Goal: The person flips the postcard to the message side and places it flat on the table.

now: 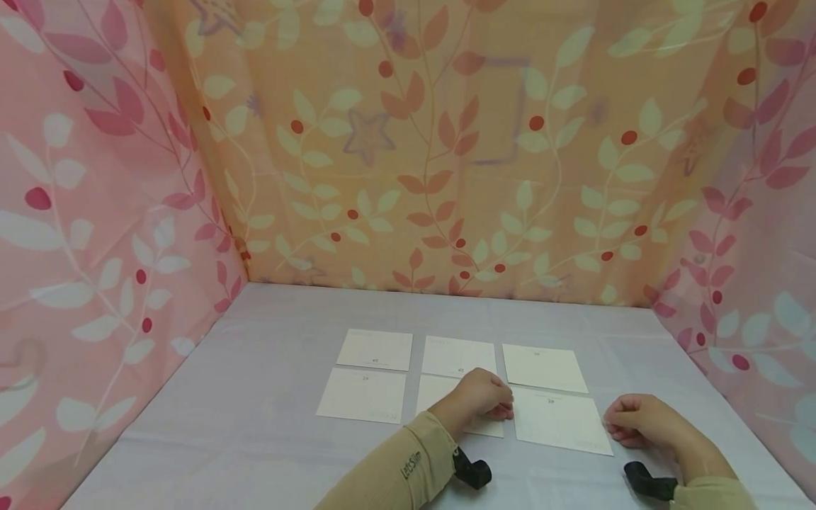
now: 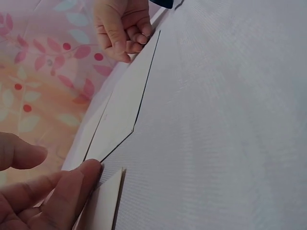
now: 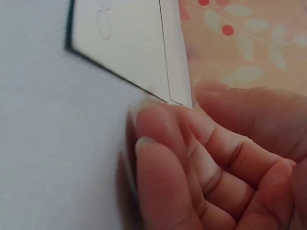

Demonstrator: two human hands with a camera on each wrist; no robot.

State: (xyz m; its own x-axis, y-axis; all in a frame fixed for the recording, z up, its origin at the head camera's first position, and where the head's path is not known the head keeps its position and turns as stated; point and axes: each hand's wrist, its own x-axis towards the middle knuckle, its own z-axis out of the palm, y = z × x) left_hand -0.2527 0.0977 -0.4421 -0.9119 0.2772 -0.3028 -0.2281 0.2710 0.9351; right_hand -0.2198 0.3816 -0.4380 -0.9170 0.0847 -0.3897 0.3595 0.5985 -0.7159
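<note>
White cards lie flat in two rows of three on the table. My left hand point(image 1: 479, 397) rests over the front middle card point(image 1: 436, 391), its fingertips at the gap beside the front right card point(image 1: 561, 423). In the left wrist view, the thumb stands apart from the fingers, and a fingertip touches the near corner of the front right card point(image 2: 124, 105). My right hand point(image 1: 644, 423) is at that card's right edge, fingers loosely bent. Nothing sits between thumb and fingers in the right wrist view; whether the fingertips touch the card point(image 3: 124, 38) I cannot tell.
The other cards are the front left card point(image 1: 362, 397), back left card point(image 1: 375, 350), back middle card point(image 1: 457, 355) and back right card point(image 1: 545, 368). A white cloth point(image 1: 255, 397) covers the table. Leaf-patterned curtains point(image 1: 408, 142) enclose its back and sides. Black straps point(image 1: 473, 470) hang at the wrists.
</note>
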